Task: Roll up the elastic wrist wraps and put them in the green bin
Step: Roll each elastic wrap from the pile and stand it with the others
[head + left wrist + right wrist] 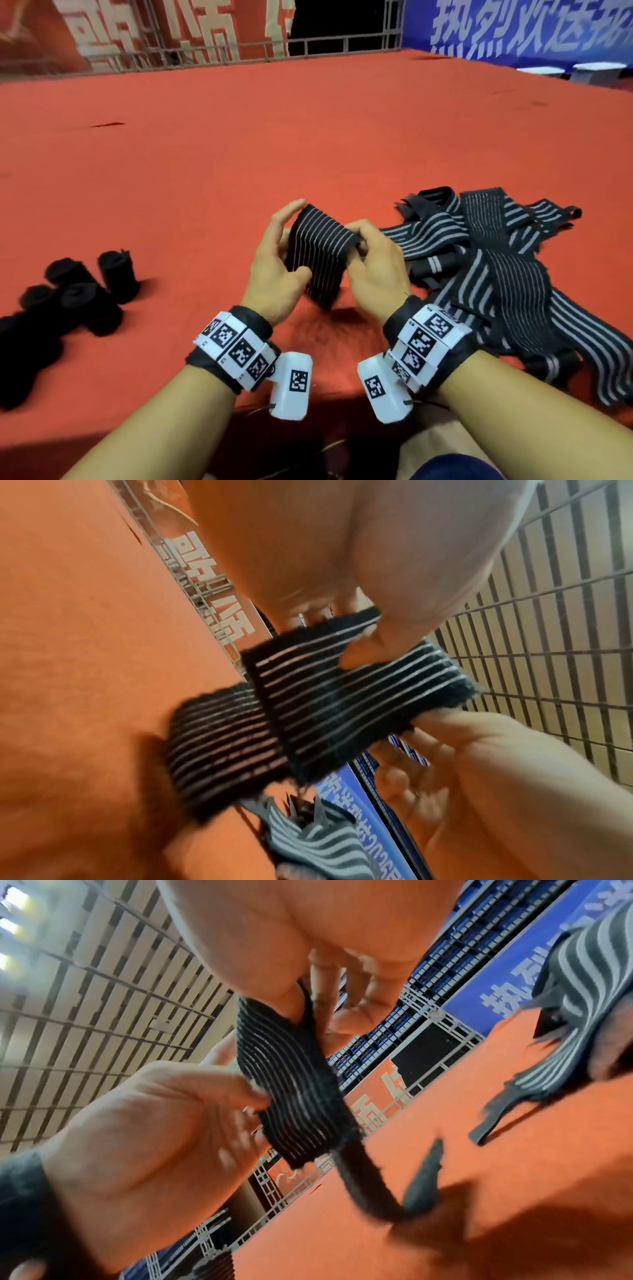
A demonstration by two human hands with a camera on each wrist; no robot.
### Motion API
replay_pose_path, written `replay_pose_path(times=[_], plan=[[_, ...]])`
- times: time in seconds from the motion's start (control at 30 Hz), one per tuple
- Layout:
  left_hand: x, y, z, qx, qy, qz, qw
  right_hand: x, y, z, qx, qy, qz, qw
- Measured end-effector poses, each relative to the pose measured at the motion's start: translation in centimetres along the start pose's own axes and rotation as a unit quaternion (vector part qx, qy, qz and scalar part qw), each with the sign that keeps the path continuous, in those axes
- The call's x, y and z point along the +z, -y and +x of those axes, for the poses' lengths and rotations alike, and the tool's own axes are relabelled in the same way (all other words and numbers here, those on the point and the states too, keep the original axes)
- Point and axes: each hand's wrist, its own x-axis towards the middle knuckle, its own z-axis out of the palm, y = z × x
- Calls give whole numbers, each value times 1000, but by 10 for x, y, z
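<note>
Both hands hold one black wrist wrap [320, 253] with thin grey stripes just above the red table. My left hand [287, 260] pinches its left edge, thumb on the front, fingers behind. My right hand [363, 253] grips its right end with curled fingers. The wrap [342, 685] hangs folded, its lower part drooping toward the table. In the right wrist view the wrap [294, 1085] runs between both hands and a dark tail trails down to the cloth. The green bin is not in view.
A pile of unrolled striped wraps [496, 274] lies to the right on the red tablecloth [205, 154]. Several rolled black wraps [82, 291] stand at the left. The table's near edge is just below my wrists. Banners and a metal railing [342, 41] stand behind.
</note>
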Motion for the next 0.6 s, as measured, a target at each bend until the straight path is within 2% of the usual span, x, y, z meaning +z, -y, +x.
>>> replay_pose_path(times=[0.1,0.23,0.4,0.6], plan=[[-16,-4,-2,-9,-14,-2,1000,12,3,7,40,7,67,997],[-33,5,-6,-31,-27,75,996,20,11,17,82,16,162,983],[-35,14,-15,-58,3,95,994,24,18,18,150,29,284,946],[-29,5,-12,-68,-15,74,995,17,24,14,150,57,371,915]])
